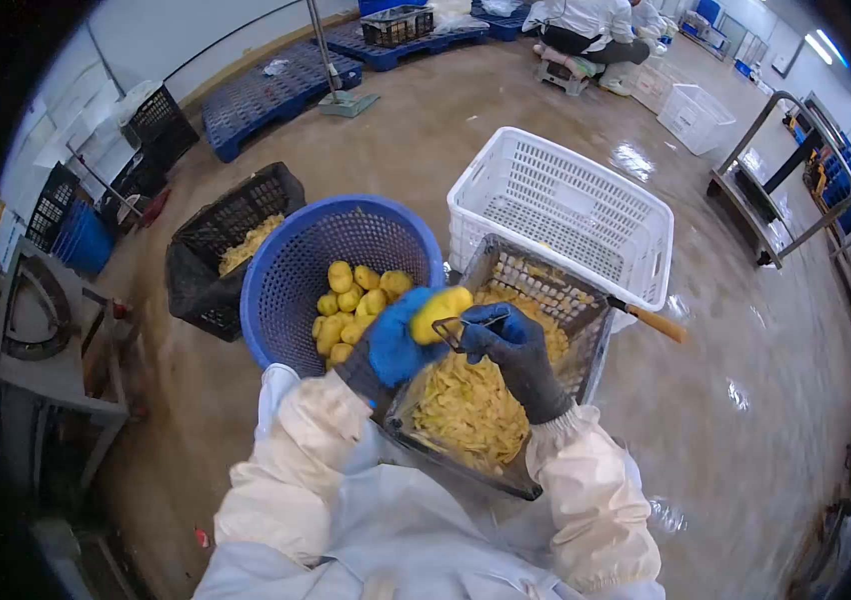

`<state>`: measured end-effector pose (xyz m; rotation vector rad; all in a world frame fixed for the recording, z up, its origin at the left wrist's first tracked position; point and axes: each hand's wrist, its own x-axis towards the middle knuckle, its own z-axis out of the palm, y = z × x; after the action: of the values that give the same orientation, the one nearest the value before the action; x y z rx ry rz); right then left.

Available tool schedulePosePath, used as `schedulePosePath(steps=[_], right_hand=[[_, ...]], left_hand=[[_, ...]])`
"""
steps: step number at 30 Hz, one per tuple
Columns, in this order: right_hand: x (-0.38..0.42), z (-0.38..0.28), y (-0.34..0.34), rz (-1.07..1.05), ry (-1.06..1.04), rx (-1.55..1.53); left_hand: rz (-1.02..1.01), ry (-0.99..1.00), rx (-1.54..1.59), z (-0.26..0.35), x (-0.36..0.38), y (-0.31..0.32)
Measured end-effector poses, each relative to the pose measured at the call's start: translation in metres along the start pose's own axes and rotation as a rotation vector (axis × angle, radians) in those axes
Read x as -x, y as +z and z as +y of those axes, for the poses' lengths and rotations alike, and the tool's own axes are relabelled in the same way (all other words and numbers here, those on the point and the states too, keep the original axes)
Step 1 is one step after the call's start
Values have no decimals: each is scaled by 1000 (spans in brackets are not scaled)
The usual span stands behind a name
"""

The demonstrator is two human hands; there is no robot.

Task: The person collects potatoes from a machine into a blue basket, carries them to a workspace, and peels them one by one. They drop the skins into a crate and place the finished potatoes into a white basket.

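White crate [571,172] sits beyond your work; blue basket [254,290] holds loose potatoes [349,300]. Black crate [578,312] of peelings lies below your hands. Your left hand [396,345] cups held potato [443,305]; keep those fingertips behind blade. Your right hand [521,350] pinches peeler [449,338] at potato's near side; light, even strokes, angled over peelings, should waste least flesh.
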<state>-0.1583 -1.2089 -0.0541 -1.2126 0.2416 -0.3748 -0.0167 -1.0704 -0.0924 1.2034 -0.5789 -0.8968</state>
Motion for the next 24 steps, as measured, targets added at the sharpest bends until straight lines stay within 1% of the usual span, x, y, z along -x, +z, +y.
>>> schedulePosePath(steps=[1, 2, 4, 5, 7, 9, 10, 11, 12, 13, 15, 16, 17, 19, 20, 21, 22, 23, 24], right_hand=[[0, -1, -1, -17, 31, -13], [3, -11, -2, -8, 59, -74], [4, -14, -6, 13, 78, -72], [4, -14, -6, 22, 95, -80], [4, -14, -2, 14, 122, -102], [1, -13, -1, 106, 141, -56], [1, -9, 2, 101, 151, -54], [3, -2, 8, 9, 27, 216], [6, 6, 14, -89, -101, 484], [9, 15, 23, -133, -288, 597], [6, 12, 20, -93, -241, 656], [0, 7, 11, 37, -88, 385], [-8, -1, -4, 166, 61, 113], [-29, 6, -55, 441, -54, 170], [-27, 4, -52, 445, -55, 169], [-22, 1, -45, 369, -58, 152], [-17, -3, -34, 283, -59, 140], [-4, -1, -5, 207, -23, 108], [6, 7, 14, 29, -158, 360]], left_hand=[[-31, -183, 308, 23, 12, 29], [-40, -187, 318, 28, 17, 33], [-314, -366, 758, 27, 23, 34], [-309, -369, 775, 23, 22, 32], [-237, -450, 687, 16, 18, 27], [-226, -456, 745, -5, 10, 19], [-218, -424, 908, -15, 8, 16], [-209, -386, 1071, -20, 7, 13], [-298, -394, 1143, -17, 8, 11], [-292, -389, 1149, -18, 8, 9], [-162, -459, 1042, -10, 12, 12], [-196, -403, 1037, -6, 15, 16], [-194, -407, 1043, -3, 19, 18], [-253, -440, 748, -4, 27, 23], [-205, -459, 798, -9, 27, 23], [-206, -459, 796, -8, 24, 21], [-154, -474, 933, -6, 19, 17], [-97, -482, 1071, -5, 16, 13], [-137, -427, 1164, -10, 12, 12]])
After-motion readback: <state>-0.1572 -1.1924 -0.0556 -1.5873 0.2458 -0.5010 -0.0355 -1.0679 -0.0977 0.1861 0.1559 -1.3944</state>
